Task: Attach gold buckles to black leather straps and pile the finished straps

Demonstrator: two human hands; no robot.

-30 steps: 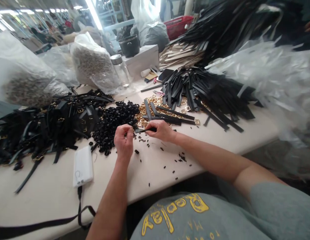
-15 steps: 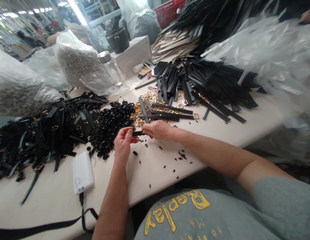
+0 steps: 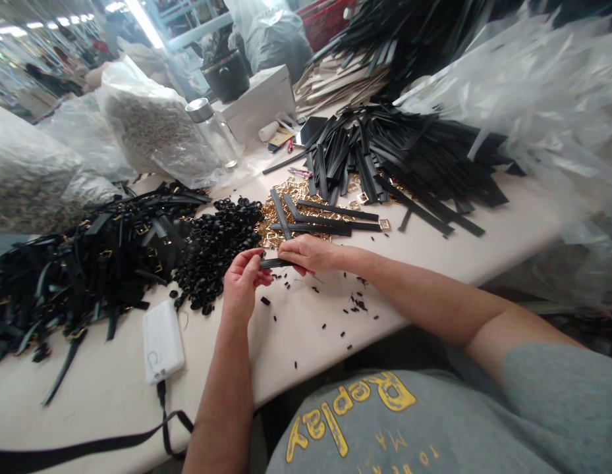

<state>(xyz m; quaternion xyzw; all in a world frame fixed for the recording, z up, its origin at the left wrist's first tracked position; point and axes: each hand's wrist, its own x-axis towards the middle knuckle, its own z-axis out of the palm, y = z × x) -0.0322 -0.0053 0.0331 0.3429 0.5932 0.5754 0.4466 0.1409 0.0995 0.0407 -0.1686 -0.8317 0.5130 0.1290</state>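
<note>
Between my two hands stretches a short black strap [image 3: 275, 263]. My left hand [image 3: 242, 280] pinches its left end, and my right hand [image 3: 308, 255] closes over the other end, hiding part of it. Just beyond them lie several loose black straps [image 3: 325, 229] on a heap of gold buckles [image 3: 298, 191]. One strap at the right carries a gold buckle [image 3: 384, 224]. A mound of small black loops [image 3: 221, 247] sits beside my left hand. Small black scraps [image 3: 358, 304] are scattered on the table [image 3: 296, 329] near me.
At the left is a pile of buckled black straps [image 3: 108, 243], with a white power bank [image 3: 163, 342] and its cable before it. Farther back stand filled plastic bags [image 3: 142, 125] and a glass bottle [image 3: 214, 131]. More black strips [image 3: 409, 151] and plastic sheeting [image 3: 533, 99] lie at the right.
My right hand has turned and shifted slightly, so more of the strap shows between my hands. My left hand keeps its pinch. The whole view has moved a little.
</note>
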